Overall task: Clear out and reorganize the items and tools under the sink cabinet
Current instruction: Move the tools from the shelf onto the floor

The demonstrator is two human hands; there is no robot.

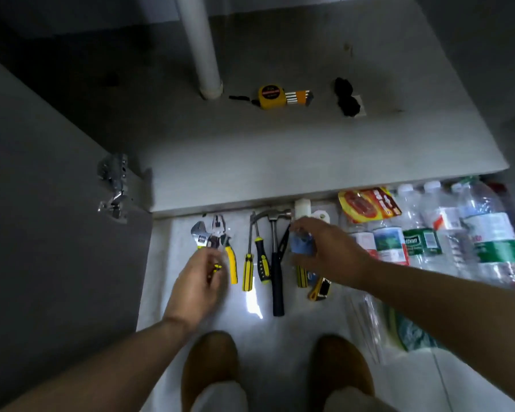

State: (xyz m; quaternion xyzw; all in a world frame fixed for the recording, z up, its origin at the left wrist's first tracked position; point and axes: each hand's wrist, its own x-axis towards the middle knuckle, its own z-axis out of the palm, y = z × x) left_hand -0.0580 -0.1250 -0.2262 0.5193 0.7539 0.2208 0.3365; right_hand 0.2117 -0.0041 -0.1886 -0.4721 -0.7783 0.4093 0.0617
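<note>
Several hand tools lie in a row on the pale floor just in front of the cabinet's open base: an adjustable wrench (199, 234), pliers with yellow grips (229, 257), two yellow-and-black screwdrivers (248, 270), and a black-handled claw hammer (276, 263). The left hand (198, 282), at 7 o'clock from the hammer, has its fingers curled around a small yellow-and-black object, blurred. The right hand (327, 248), at 3 o'clock from the hammer, pinches a small blue item (301, 245) with its fingers closed on it. Inside the cabinet, at 12 o'clock, a yellow tape measure (270, 97) sits beside the white pipe (201, 49). Clear water bottles (464, 230) cluster at 3 o'clock.
</note>
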